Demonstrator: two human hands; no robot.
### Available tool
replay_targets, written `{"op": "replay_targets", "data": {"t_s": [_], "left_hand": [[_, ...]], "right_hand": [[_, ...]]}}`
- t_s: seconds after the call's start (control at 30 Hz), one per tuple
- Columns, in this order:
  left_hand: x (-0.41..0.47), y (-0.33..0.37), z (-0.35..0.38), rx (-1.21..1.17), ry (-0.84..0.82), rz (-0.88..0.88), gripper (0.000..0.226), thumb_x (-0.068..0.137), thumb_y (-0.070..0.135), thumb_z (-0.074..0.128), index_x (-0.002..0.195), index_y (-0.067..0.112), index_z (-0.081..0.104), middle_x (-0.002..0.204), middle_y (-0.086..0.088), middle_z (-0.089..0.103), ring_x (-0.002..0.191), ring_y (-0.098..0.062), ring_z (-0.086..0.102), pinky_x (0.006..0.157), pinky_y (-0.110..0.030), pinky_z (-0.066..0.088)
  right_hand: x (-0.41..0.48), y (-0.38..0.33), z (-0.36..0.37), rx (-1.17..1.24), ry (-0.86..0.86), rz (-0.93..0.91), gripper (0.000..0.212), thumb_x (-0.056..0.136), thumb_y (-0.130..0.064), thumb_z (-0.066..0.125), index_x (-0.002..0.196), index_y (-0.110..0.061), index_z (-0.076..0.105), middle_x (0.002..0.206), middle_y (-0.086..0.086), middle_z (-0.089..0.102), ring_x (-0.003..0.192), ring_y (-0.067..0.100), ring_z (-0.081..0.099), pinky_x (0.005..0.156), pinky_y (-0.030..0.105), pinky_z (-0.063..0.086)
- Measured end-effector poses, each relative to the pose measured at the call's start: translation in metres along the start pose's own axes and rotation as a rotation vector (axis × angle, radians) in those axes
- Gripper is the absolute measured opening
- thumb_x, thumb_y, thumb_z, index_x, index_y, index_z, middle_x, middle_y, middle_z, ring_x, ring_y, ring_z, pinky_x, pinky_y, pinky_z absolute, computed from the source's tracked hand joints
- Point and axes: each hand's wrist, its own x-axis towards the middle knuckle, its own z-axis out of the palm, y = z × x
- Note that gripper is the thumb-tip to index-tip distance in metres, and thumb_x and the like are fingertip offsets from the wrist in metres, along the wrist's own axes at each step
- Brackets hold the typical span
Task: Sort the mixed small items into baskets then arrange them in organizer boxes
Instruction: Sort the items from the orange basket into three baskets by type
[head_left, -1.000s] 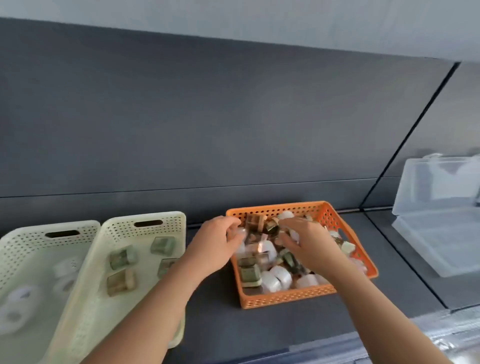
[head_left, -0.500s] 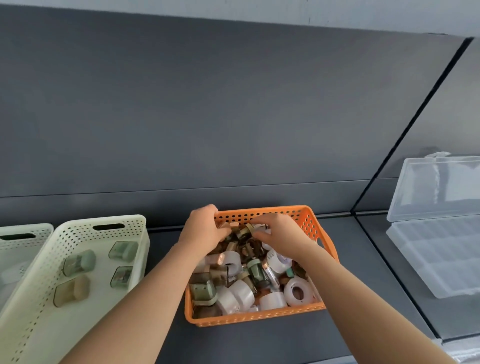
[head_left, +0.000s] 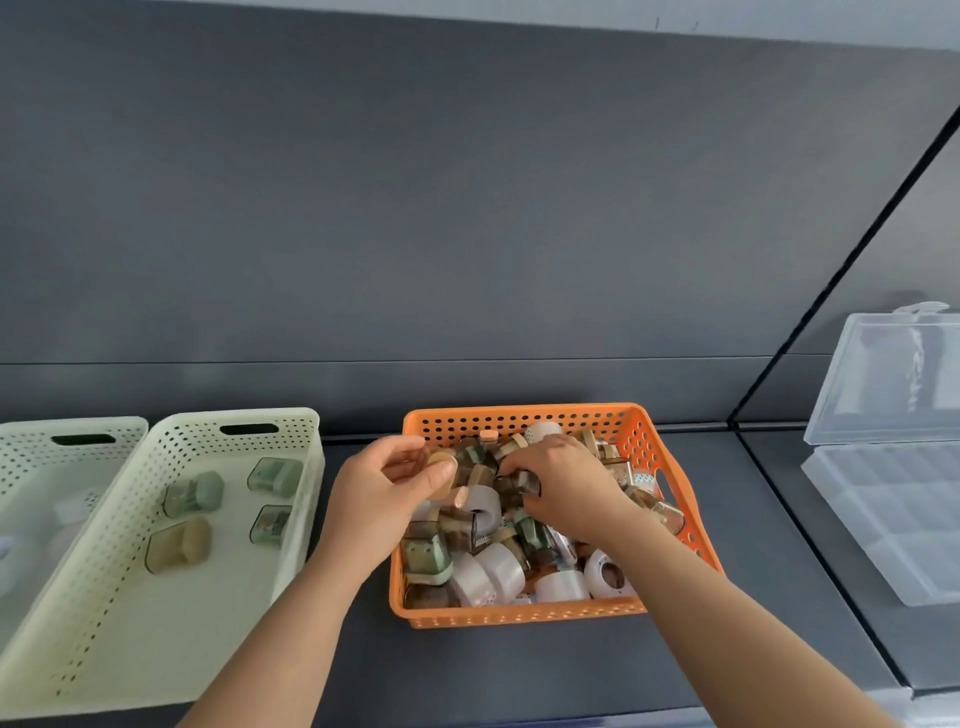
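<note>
Tan-capped item (head_left: 441, 461) is pinched in left hand (head_left: 382, 496) at the left edge of orange basket (head_left: 519, 617). Right hand (head_left: 569, 488) is curled round dark item (head_left: 519, 480) in the mixed pile. Four pieces are seen in cream basket (head_left: 270, 417). Organizer box (head_left: 883, 519) is set open far right on bench (head_left: 519, 670).

We log a dark grey shelf (head_left: 519, 670). The orange basket (head_left: 519, 618) sits mid-shelf. Left of it is a cream basket (head_left: 156, 623), then a second cream basket (head_left: 31, 452) farther left. Right of it, well apart, is an open clear box (head_left: 893, 519).
</note>
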Motion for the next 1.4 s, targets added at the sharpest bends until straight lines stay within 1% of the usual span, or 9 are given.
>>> {"op": "replay_targets", "data": {"t_s": [0.13, 0.23, 0.4, 0.5, 0.8, 0.97, 1.2, 1.27, 1.4], "left_hand": [[-0.013, -0.005, -0.012, -0.116, 0.007, -0.012, 0.036, 0.075, 0.03, 0.078, 0.108, 0.03, 0.064, 0.1, 0.014, 0.069, 0.093, 0.005, 0.063, 0.082, -0.02, 0.052], [-0.021, -0.01, -0.038, -0.138, 0.066, 0.001, 0.034, 0.078, 0.023, 0.076, 0.109, 0.029, 0.062, 0.099, 0.016, 0.067, 0.091, 0.009, 0.062, 0.075, -0.011, 0.049], [-0.028, -0.045, -0.121, -0.037, 0.128, -0.082, 0.042, 0.072, 0.02, 0.081, 0.109, 0.028, 0.063, 0.099, 0.01, 0.07, 0.092, -0.001, 0.065, 0.09, -0.027, 0.049], [-0.032, -0.074, -0.168, 0.121, 0.057, -0.138, 0.055, 0.068, 0.016, 0.084, 0.118, 0.021, 0.062, 0.107, 0.007, 0.067, 0.1, -0.008, 0.063, 0.097, -0.032, 0.047], [-0.022, -0.113, -0.222, 0.808, -0.184, 0.134, 0.048, 0.079, 0.039, 0.071, 0.125, 0.035, 0.058, 0.122, 0.009, 0.06, 0.113, -0.012, 0.049, 0.098, -0.029, 0.038], [-0.017, -0.115, -0.218, 0.727, -0.178, 0.24, 0.029, 0.094, 0.022, 0.053, 0.121, 0.025, 0.063, 0.123, 0.01, 0.061, 0.114, -0.013, 0.053, 0.096, -0.026, 0.038], [-0.02, -0.069, -0.155, 0.401, -0.201, 0.341, 0.028, 0.092, 0.029, 0.057, 0.119, 0.026, 0.063, 0.119, 0.014, 0.061, 0.109, -0.003, 0.053, 0.096, -0.018, 0.036], [-0.018, -0.056, -0.129, 0.344, -0.252, 0.338, 0.03, 0.09, 0.031, 0.061, 0.119, 0.027, 0.063, 0.117, 0.016, 0.061, 0.104, 0.0, 0.052, 0.092, -0.017, 0.037], [-0.013, -0.035, -0.079, 0.398, -0.384, 0.4, 0.041, 0.087, 0.033, 0.064, 0.128, 0.028, 0.056, 0.124, 0.015, 0.057, 0.117, -0.006, 0.048, 0.101, -0.024, 0.038]], "right_hand": [[-0.008, -0.02, -0.014, 0.216, 0.166, 0.071, 0.037, 0.082, -0.015, 0.062, 0.117, -0.025, 0.061, 0.108, -0.011, 0.066, 0.093, 0.009, 0.061, 0.078, 0.025, 0.052], [-0.001, -0.059, -0.022, 0.404, 0.267, 0.029, 0.039, 0.081, -0.012, 0.064, 0.117, -0.027, 0.061, 0.103, -0.016, 0.064, 0.09, 0.003, 0.061, 0.079, 0.017, 0.05], [0.027, -0.14, -0.001, 0.638, 0.127, -0.08, 0.037, 0.083, -0.009, 0.066, 0.116, -0.025, 0.065, 0.102, -0.008, 0.068, 0.093, 0.005, 0.064, 0.086, 0.015, 0.05], [0.041, -0.179, 0.027, 0.582, 0.028, -0.094, 0.036, 0.083, -0.011, 0.068, 0.117, -0.02, 0.064, 0.104, -0.006, 0.068, 0.095, 0.005, 0.063, 0.086, 0.012, 0.048], [0.063, -0.235, 0.074, -0.008, -0.161, -0.136, 0.029, 0.084, -0.018, 0.052, 0.109, -0.019, 0.067, 0.108, -0.001, 0.064, 0.104, 0.022, 0.054, 0.103, 0.034, 0.035], [0.044, -0.224, 0.062, 0.163, 0.02, 0.012, 0.038, 0.093, -0.012, 0.048, 0.13, -0.015, 0.057, 0.142, -0.004, 0.047, 0.133, 0.016, 0.038, 0.107, 0.028, 0.037], [-0.015, -0.159, 0.019, 0.3, 0.284, 0.297, 0.032, 0.09, -0.015, 0.06, 0.122, -0.017, 0.063, 0.125, -0.004, 0.062, 0.111, 0.012, 0.058, 0.088, 0.012, 0.036], [-0.028, -0.135, 0.009, 0.321, 0.272, 0.366, 0.031, 0.091, -0.02, 0.06, 0.121, -0.021, 0.063, 0.122, -0.007, 0.064, 0.1, 0.007, 0.058, 0.081, 0.013, 0.04], [-0.044, -0.098, 0.005, 0.382, 0.136, 0.428, 0.035, 0.09, -0.023, 0.062, 0.125, -0.019, 0.061, 0.128, -0.006, 0.061, 0.114, 0.008, 0.056, 0.092, 0.019, 0.042]]}}
